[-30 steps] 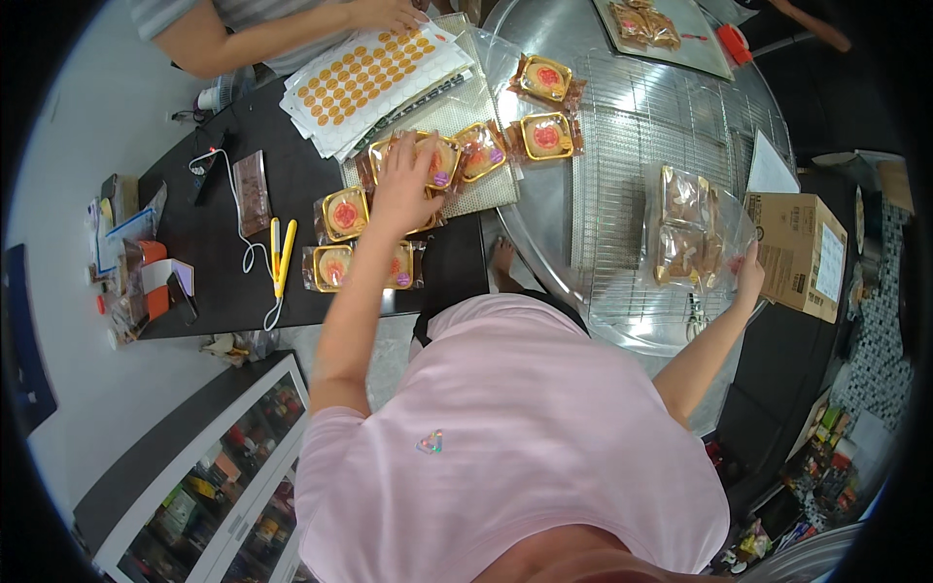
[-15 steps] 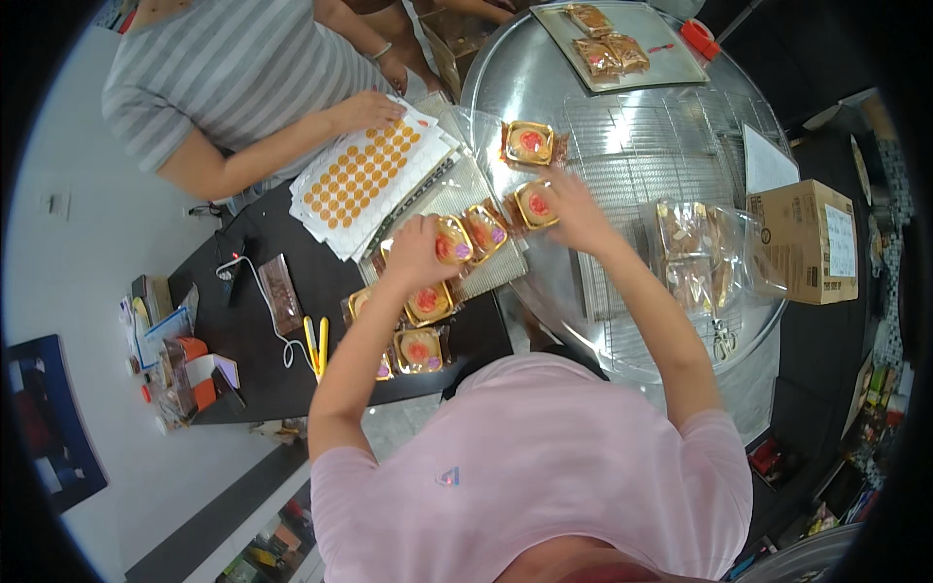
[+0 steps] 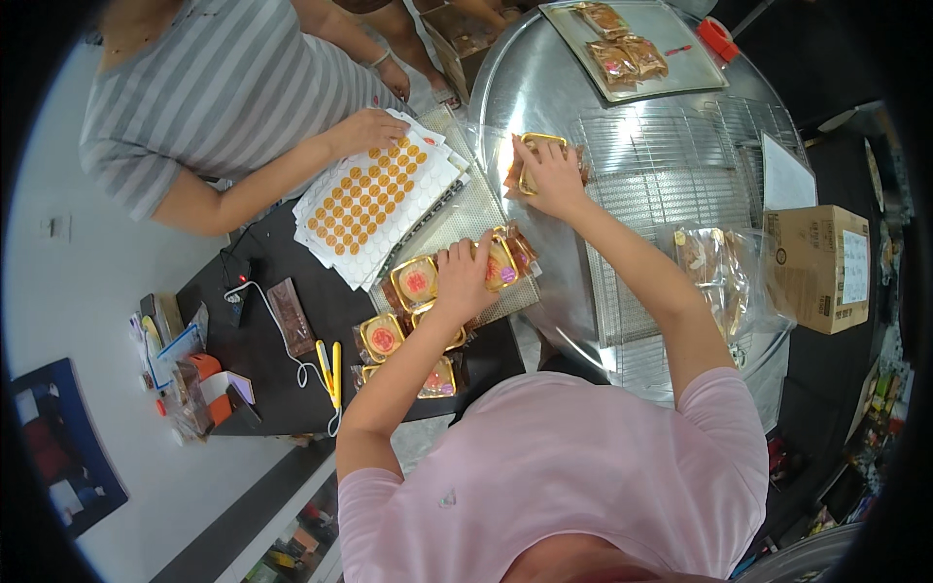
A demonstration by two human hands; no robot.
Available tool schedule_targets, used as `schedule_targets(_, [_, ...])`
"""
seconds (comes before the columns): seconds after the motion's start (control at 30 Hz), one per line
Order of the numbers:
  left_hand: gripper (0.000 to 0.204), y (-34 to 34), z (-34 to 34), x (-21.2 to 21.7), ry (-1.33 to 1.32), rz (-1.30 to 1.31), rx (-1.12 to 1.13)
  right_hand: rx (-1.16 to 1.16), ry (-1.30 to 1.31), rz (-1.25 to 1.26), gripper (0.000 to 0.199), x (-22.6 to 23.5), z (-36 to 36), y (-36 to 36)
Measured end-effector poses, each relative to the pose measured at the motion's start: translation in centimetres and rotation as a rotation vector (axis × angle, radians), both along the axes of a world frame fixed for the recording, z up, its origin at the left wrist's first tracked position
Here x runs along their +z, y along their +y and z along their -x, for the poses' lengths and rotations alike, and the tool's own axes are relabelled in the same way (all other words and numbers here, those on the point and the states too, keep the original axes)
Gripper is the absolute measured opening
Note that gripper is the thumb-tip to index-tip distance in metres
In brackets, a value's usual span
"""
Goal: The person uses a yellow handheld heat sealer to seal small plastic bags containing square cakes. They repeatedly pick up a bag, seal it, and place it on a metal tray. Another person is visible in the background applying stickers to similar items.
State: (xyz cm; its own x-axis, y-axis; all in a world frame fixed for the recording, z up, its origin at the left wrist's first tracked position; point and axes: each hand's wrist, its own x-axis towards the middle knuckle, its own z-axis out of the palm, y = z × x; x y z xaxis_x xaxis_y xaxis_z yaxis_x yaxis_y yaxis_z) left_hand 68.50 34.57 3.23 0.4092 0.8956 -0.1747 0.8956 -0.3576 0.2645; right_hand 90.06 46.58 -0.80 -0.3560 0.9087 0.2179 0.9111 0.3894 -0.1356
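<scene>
Your right hand (image 3: pixel 552 178) reaches farthest forward, onto the round steel table (image 3: pixel 544 87). Its fingers are curled down over a wrapped pastry in a gold tray (image 3: pixel 530 160), so the hand is closed on that pack. The pack lies just beyond and slightly left of your knuckles, at the near left edge of the wire cooling rack (image 3: pixel 671 165). Its long axis cannot be told, because your hand covers most of it.

Your left hand (image 3: pixel 465 277) is nearer to your body and lower left of the right one. It rests palm down, fingers spread, on a cluster of the same gold-tray pastries (image 3: pixel 413 282) lying on a mesh tray (image 3: pixel 466 219) at the edge of the black counter (image 3: pixel 282 389). It presses on the packs rather than gripping one. More packs sit just below it toward you. So the right hand is the one on the far pack, and the left hand is the one at the pile.

A co-worker in a striped shirt touches a sheet of round orange stickers (image 3: pixel 369 199) to the left of the pile.

Compared with half a second ago, your right hand has moved from the packs beside the pile to the far pack by the rack, while your left hand stays on the pile.
</scene>
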Motion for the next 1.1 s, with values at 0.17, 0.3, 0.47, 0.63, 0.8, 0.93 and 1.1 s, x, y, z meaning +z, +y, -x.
schedule_targets(0.17, [0.100, 1.2, 0.0, -0.4, -0.068, -0.005, -0.011, -0.048, -0.018, -0.045, 0.095, -1.0, -1.0, 5.2])
schedule_targets(0.3, [0.098, 2.2, -0.2, 0.2, -0.096, 0.031, -0.010, -0.225, 0.002, -0.020, 0.099, -1.9, -3.0, 11.4])
schedule_targets(0.47, [0.094, 5.1, -1.3, 2.4, -0.154, 0.029, 0.023, -0.272, 0.130, 0.015, 0.095, 0.5, -5.0, 14.6])
schedule_targets(0.63, [0.093, 10.8, -6.0, 1.7, -0.164, -0.035, -0.091, 0.209, 0.066, 0.419, 0.100, -0.1, -4.1, 15.0])
schedule_targets(0.8, [0.094, 16.3, -9.6, -1.6, -0.053, -0.084, -0.188, 0.137, -0.148, 0.313, 0.103, -1.4, -3.8, 17.6])
schedule_targets(0.93, [0.097, 20.7, -10.6, -3.7, -0.074, -0.180, -0.197, 0.053, 0.039, 0.097, 0.083, -0.7, -5.9, 18.9])
schedule_targets(1.1, [0.094, 23.2, -10.8, -3.4, -0.139, -0.349, -0.174, -0.147, 0.416, -0.130, 0.040, -0.4, -8.0, 17.2])
